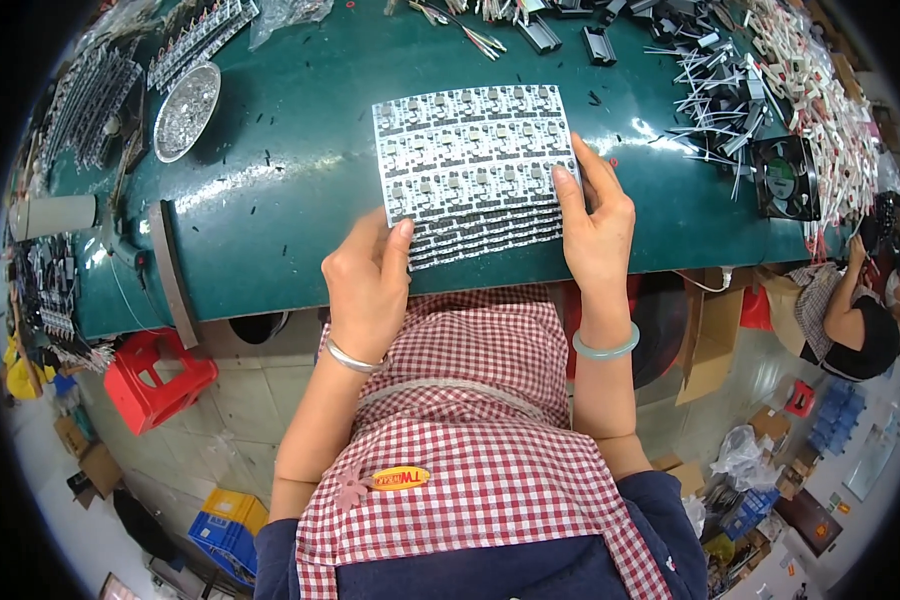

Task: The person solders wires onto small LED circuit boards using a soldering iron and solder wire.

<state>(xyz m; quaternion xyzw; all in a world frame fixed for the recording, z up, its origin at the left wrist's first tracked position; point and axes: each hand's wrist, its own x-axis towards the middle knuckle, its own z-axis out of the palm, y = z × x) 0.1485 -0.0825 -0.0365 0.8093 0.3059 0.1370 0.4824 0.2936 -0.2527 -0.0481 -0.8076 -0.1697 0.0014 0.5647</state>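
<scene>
A stack of white circuit board panels (475, 150), printed with rows of small black and grey parts, is held up over the near edge of the green table. My left hand (368, 280) grips its lower left corner, thumb on the front face. At the right edge my right hand (598, 215) clasps the stack, thumb in front and fingers behind. The top panel shows whole rows of parts, while the lower panels show only as staggered strips along the bottom. What lies behind the stack is hidden.
On the green table (300, 190), a round metal dish (187, 112) of small bits and a flat bar (173, 275) lie left. Heaps of white-wired connectors (735, 100) and a black fan (787, 178) are right. A red stool (160, 378) stands below left; another person (840, 310) sits right.
</scene>
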